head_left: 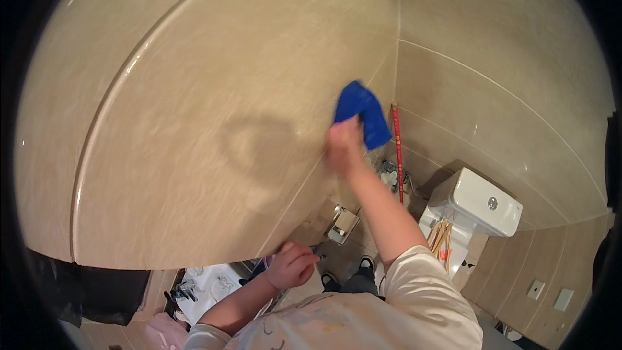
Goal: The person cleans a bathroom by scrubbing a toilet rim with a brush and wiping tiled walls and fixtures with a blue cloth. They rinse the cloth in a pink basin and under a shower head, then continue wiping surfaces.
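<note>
My right hand [345, 146], blurred by motion, is closed on a blue cloth [364, 113] up by the beige tiled wall [259, 91]. Part of the cloth hangs loose past the fingers to the right. A dark shadow of the arm falls on the tile to the left. Lower down, my left hand [295, 266] hangs in front of my body with its fingers curled in; nothing shows in it. It is nearest to the lower edge of the wall and the white sink [206, 291].
A white toilet [486, 201] stands at the right, with a bundle of wooden sticks [440, 238] on it. A red pole [398, 155] leans in the corner. A metal-framed holder [342, 225] sits low by the wall. Switch plates [563, 299] are at the lower right.
</note>
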{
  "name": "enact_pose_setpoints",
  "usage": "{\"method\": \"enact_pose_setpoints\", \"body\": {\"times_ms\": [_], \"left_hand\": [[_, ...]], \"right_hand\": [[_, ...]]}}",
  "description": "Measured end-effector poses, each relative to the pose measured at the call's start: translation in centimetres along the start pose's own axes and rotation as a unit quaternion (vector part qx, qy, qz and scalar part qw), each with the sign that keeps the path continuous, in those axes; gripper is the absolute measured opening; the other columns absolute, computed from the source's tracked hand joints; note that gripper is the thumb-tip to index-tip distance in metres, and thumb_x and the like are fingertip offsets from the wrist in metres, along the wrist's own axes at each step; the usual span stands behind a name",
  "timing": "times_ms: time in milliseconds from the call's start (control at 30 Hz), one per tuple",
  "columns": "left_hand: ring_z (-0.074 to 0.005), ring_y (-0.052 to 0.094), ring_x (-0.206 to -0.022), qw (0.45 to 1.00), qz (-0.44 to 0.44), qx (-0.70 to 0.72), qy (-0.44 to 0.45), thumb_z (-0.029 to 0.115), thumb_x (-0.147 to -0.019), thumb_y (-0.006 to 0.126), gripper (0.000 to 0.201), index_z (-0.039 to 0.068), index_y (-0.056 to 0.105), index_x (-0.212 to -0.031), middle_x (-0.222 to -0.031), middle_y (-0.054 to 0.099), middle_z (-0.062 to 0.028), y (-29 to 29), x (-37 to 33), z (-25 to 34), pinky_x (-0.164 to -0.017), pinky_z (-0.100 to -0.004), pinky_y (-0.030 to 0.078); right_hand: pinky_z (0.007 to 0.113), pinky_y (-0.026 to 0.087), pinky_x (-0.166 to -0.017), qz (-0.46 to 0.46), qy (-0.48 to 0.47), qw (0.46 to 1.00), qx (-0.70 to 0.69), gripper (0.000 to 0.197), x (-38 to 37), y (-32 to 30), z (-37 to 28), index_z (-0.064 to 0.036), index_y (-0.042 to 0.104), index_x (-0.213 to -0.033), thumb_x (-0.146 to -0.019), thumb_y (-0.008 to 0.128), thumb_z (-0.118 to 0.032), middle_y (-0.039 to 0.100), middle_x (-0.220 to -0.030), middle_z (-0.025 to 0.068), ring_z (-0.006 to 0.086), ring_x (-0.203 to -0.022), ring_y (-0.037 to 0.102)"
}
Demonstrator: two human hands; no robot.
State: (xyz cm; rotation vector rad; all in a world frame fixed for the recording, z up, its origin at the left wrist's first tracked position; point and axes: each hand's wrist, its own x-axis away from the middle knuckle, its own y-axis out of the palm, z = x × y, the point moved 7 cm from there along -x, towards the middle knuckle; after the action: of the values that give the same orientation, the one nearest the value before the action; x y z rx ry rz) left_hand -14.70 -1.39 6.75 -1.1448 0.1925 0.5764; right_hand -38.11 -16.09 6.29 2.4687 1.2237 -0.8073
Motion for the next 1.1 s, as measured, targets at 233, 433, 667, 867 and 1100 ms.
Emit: {"method": "enact_pose_setpoints", "body": {"times_ms": [233, 433, 667, 867, 1100], "left_hand": [[-0.0254, 0.057, -0.075, 1.000, -0.001, -0.019, -0.017, -0.002, -0.065, 0.066, 0.030, 0.008, 0.063, -0.094, -0.086, 0.057, -0.0085, 0.1, -1.0, 0.4, -0.064, -0.0352, 0.046], [-0.0256, 0.056, -0.074, 0.999, 0.002, -0.023, -0.031, -0.003, -0.065, 0.064, 0.029, 0.007, 0.063, -0.092, -0.085, 0.057, -0.0083, 0.6, -1.4, 0.3, -0.066, -0.0360, 0.045], [-0.0263, 0.056, -0.072, 0.999, 0.024, -0.030, -0.008, -0.004, -0.064, 0.064, 0.028, 0.006, 0.063, -0.090, -0.085, 0.058, -0.0085, 0.2, -2.3, 1.5, -0.066, -0.0363, 0.045], [-0.0262, 0.058, -0.073, 0.999, 0.034, -0.017, -0.039, -0.003, -0.065, 0.065, 0.025, 0.005, 0.065, -0.088, -0.085, 0.059, -0.0086, -0.9, 1.8, 2.6, -0.064, -0.0352, 0.048], [-0.0278, 0.060, -0.077, 0.985, -0.062, 0.090, -0.134, 0.003, -0.077, 0.065, 0.022, 0.006, 0.064, -0.099, -0.088, 0.061, -0.0118, -0.3, 6.8, 1.6, -0.069, -0.0348, 0.049]], "right_hand": [[0.037, 0.018, -0.107, 0.108, 0.433, 0.878, -0.173, 0.060, 11.2, -1.2, 20.2, 0.0021, 0.034, -0.131, -0.098, 0.030, -0.048, 0.032, -0.135, 0.0165, 0.0287, -0.126, 0.027], [0.033, 0.027, -0.101, -0.027, 0.564, 0.792, -0.231, 0.056, 30.5, 5.9, 14.0, -0.0004, 0.041, -0.125, -0.099, 0.031, -0.049, 0.043, -0.122, 0.0113, 0.0221, -0.113, 0.038], [0.038, 0.019, -0.109, -0.041, -0.072, 0.955, 0.285, 0.051, 24.4, 6.1, 10.2, 0.0055, 0.035, -0.127, -0.100, 0.036, -0.037, 0.043, -0.122, 0.0229, 0.0359, -0.123, 0.035], [0.036, 0.026, -0.107, 0.215, 0.441, 0.774, -0.401, 0.073, 12.4, -3.1, 4.9, -0.0044, 0.042, -0.132, -0.089, 0.043, -0.064, 0.048, -0.130, 0.0056, 0.0186, -0.121, 0.042], [0.046, 0.035, -0.103, -0.019, 0.405, 0.655, -0.637, 0.084, 13.2, -5.5, -9.6, 0.0010, 0.045, -0.132, -0.090, 0.026, -0.069, 0.050, -0.132, 0.0166, 0.0323, -0.121, 0.048]]}}
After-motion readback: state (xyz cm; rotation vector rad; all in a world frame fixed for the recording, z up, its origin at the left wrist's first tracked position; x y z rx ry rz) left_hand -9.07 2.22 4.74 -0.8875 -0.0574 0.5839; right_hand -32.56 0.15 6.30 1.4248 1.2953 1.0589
